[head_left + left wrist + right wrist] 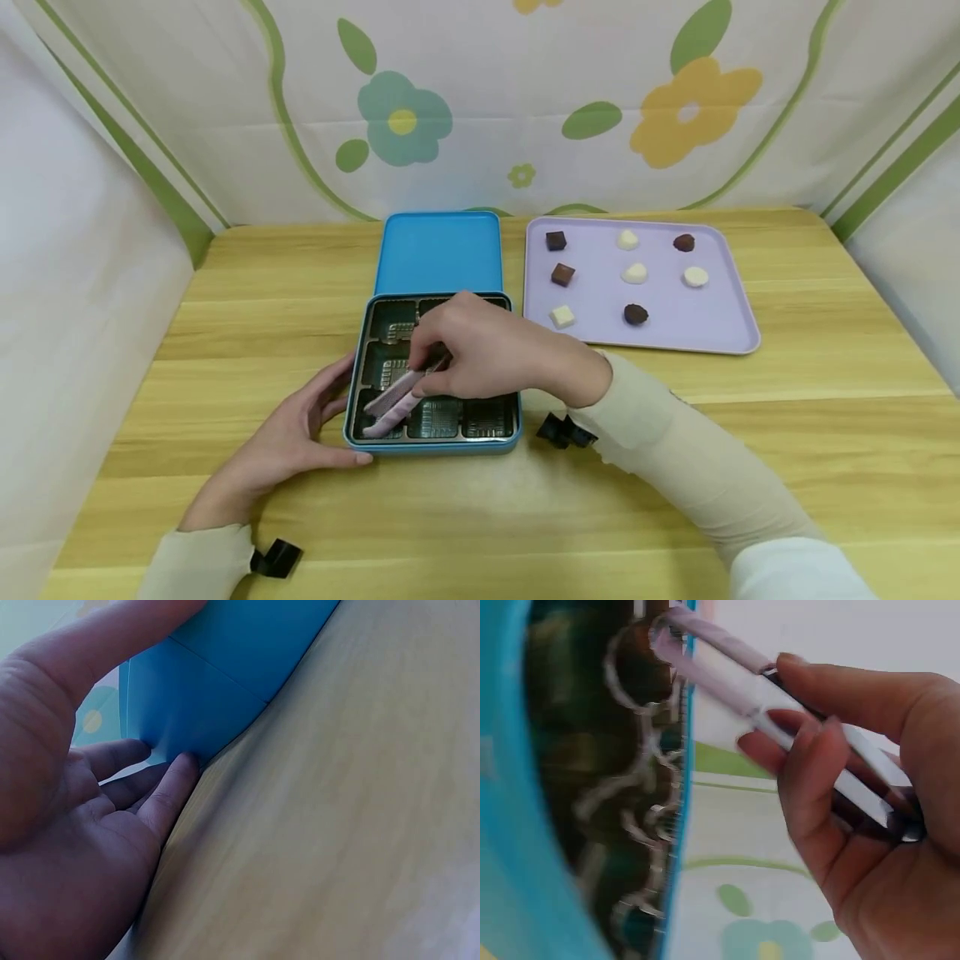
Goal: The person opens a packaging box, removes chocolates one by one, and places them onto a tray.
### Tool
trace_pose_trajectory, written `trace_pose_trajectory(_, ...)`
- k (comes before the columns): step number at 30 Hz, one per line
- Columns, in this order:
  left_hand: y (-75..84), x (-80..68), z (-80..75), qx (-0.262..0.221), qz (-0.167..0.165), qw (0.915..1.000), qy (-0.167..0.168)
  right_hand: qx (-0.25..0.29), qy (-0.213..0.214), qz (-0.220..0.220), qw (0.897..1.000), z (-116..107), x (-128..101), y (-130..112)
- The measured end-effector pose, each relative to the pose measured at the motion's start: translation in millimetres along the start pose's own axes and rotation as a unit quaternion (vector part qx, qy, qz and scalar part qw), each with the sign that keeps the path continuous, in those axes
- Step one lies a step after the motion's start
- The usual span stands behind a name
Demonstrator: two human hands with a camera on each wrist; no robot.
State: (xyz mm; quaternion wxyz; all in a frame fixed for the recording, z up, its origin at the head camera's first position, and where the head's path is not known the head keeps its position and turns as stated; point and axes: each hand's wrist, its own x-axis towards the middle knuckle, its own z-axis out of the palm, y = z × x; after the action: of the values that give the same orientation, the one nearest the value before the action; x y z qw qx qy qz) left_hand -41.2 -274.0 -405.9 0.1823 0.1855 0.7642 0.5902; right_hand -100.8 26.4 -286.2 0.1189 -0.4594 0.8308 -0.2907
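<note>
1. The right hand (487, 350) hovers over the open blue tin (432, 446), its fingers (799, 761) curled round a pair of pale pink tongs (393, 406); the tongs slant down and away from the fingers into the tin's near-left corner.
2. Under that hand lies the dark compartment insert (435, 417) of the tin, its cells showing no chocolates in the parts not hidden by the hand.
3. The left hand (288, 442) lies relaxed against the tin's left side, fingers (169, 791) straight and touching the blue wall (187, 705), thumb along the front edge, grasping nothing.
4. Beyond the right hand, the blue lid (438, 250) rests flat, touching the tin's far edge.
5. Further right of the right hand sits a lilac tray (720, 325) with eight chocolates (636, 314), dark and white, spread apart.
6. All rest on a wooden table (787, 417).
</note>
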Motion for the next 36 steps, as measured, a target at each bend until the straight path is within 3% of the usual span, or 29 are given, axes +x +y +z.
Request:
trace_pose_trajectory(6, 0.6, 0.0, -0.8, -0.002, 0.002, 1.0000, -0.001, -0.067, -0.039, -0.003, 0.997, -14.0, 9.9, -18.8)
trace_pose_trajectory(10, -0.5, -1.3, -0.2, -0.002, -0.001, 1.0000, -0.001, -0.078, -0.086, 0.007, 0.993, -10.0, 18.7, -24.9)
trace_pose_trajectory(13, -1.1, -1.7, -0.1, -0.001, -0.003, 1.0000, 0.002, -0.064, -0.091, 0.009, 0.994, -4.4, 19.3, -20.9)
trace_pose_trajectory(25, -1.7, -1.5, 0.4, -0.007, -0.009, 0.9999, 0.000, 0.032, 0.019, 0.008, 0.999, 4.1, -9.8, 14.8)
trace_pose_trajectory(31, -1.1, 0.1, 0.8, 0.000, -0.007, 1.0000, 0.001, 0.115, 0.093, 0.040, 0.988, 13.9, -32.1, 31.4)
trace_pose_trajectory(36, -0.9, 0.6, 0.6, -0.001, -0.003, 1.0000, 0.000, 0.162, 0.123, 0.067, 0.977, 21.8, -40.4, 38.5)
